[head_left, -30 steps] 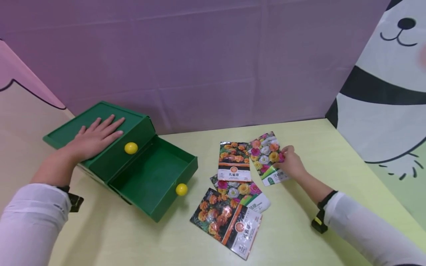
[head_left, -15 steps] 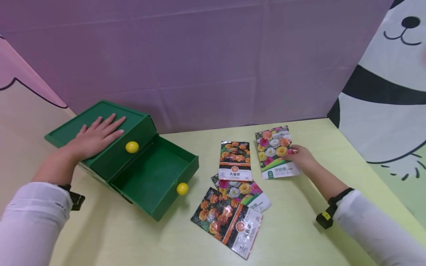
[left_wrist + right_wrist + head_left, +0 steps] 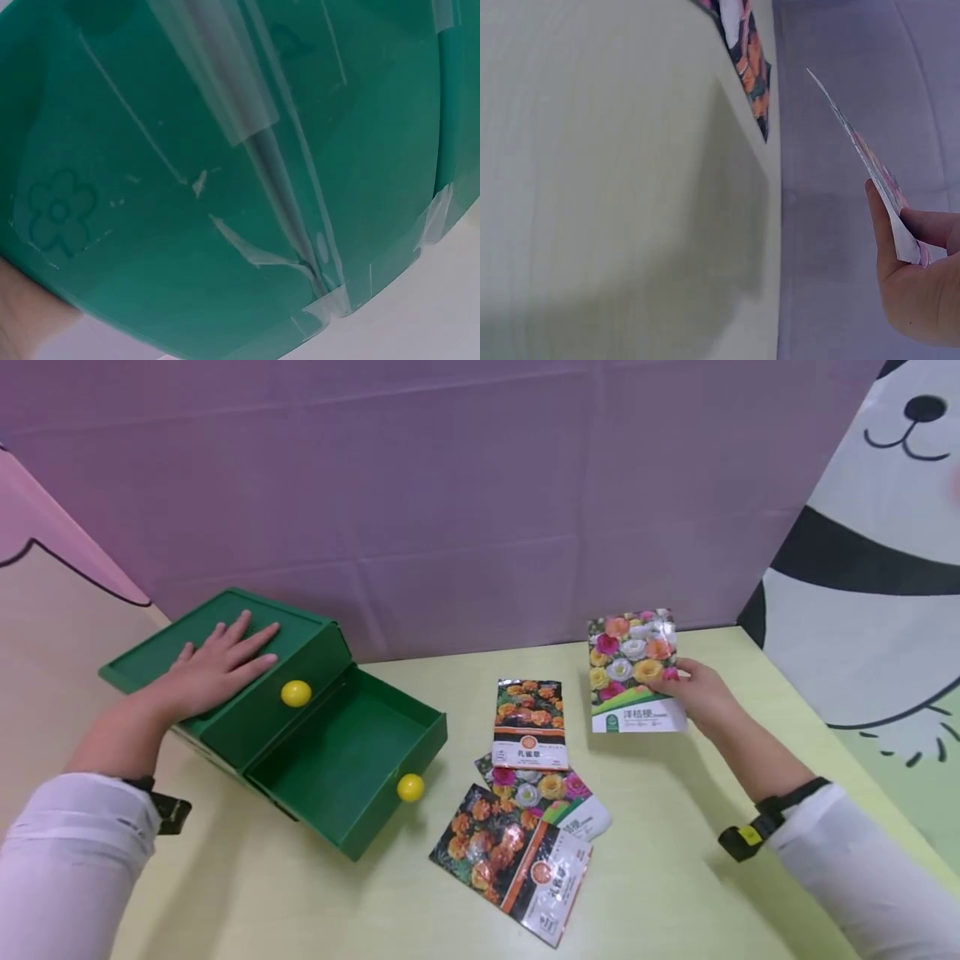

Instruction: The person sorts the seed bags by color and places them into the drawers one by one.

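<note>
My left hand lies flat, fingers spread, on top of a green two-drawer box. The box's lower drawer is pulled out, with bare green inside and a yellow knob. The upper drawer, also with a yellow knob, is closed. In the left wrist view the green side with clear tape fills most of the picture. My right hand pinches the right edge of a flower seed packet between thumb and fingers. The right wrist view shows that packet edge-on, off the table.
Several seed packets lie overlapping mid-table: an upright marigold packet, a partly covered mixed-flower packet, and a tilted marigold packet in front. A purple cloth hangs behind the pale table; a panda-printed wall stands right.
My right hand has lifted the mixed-flower seed packet off the table, up and to the right, clear of the upright marigold packet. My left hand has stayed on the box.
</note>
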`<state>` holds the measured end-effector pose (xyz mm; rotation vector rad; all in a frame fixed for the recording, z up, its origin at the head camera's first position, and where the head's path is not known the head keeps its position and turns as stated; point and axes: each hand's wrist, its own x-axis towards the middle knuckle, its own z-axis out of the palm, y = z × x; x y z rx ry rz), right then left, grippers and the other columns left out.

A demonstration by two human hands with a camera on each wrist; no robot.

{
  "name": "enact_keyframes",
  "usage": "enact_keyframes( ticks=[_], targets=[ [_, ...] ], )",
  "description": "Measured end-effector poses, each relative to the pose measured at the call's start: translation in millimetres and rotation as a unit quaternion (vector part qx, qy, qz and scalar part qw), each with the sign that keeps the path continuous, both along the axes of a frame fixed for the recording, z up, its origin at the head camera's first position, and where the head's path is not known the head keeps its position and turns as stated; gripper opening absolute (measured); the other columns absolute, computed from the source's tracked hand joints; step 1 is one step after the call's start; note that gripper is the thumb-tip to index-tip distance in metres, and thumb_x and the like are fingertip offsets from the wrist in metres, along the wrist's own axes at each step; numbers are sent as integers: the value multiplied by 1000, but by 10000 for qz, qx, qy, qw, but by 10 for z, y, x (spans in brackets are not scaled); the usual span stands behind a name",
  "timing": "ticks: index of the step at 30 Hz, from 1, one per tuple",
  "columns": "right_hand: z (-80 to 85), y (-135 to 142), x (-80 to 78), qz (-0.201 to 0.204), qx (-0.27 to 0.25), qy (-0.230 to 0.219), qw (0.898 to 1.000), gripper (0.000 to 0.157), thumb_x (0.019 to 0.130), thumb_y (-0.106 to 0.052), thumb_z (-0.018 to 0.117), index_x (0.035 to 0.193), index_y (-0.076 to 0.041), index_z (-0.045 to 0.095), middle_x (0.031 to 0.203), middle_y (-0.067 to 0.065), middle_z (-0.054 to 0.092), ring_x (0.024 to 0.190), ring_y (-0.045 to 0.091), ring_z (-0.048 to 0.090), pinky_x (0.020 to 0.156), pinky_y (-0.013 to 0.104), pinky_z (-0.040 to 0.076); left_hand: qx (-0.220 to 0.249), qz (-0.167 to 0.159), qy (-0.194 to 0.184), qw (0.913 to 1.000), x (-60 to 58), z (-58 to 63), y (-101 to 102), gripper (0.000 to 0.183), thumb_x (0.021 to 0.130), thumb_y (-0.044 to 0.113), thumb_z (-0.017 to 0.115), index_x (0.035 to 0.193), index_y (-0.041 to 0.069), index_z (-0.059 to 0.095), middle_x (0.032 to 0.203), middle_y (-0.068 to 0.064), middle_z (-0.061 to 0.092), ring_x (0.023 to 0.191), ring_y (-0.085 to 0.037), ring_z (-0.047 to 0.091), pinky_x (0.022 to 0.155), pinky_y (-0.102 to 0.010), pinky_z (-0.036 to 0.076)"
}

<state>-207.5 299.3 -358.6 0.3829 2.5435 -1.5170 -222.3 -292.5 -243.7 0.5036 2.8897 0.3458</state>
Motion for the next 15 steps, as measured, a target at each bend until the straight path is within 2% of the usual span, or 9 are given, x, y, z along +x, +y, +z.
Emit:
enact_keyframes(
  ticks=[3,6,11,15],
  targets=[
    [90,-33,31,-45,-114,17,9999,78,92,-33,52,144,0,4,141,28,29,108,28,46,75,21,47,336,125,408,9985,10,-1,-16,62,99,47,26,146,25,-6,147,-8,-29,130,-37,-25,94,-73,-13],
    [162,-93,75,-86,-252,-32,9996,81,92,-37,53,145,-3,2,142,26,29,107,27,47,76,22,49,831,319,880,9921,48,10,-21,59,100,44,24,146,24,-8,146,-6,-31,128,-35,-28,93,-73,-17],
    [261,-222,127,-22,-529,77,9986,79,90,-35,56,146,-5,8,138,23,35,104,24,51,77,22,50,1643,558,1508,9732,143,106,48,59,100,40,24,145,25,-10,147,-9,-29,128,-33,-30,94,-70,-19],
    [351,-324,163,55,-683,221,9974,76,91,-32,56,146,-7,12,135,22,40,102,22,53,77,22,51,2103,640,1833,9582,229,231,255,62,100,38,28,145,27,-12,149,-4,-26,130,-25,-28,98,-67,-17]
  ],
)
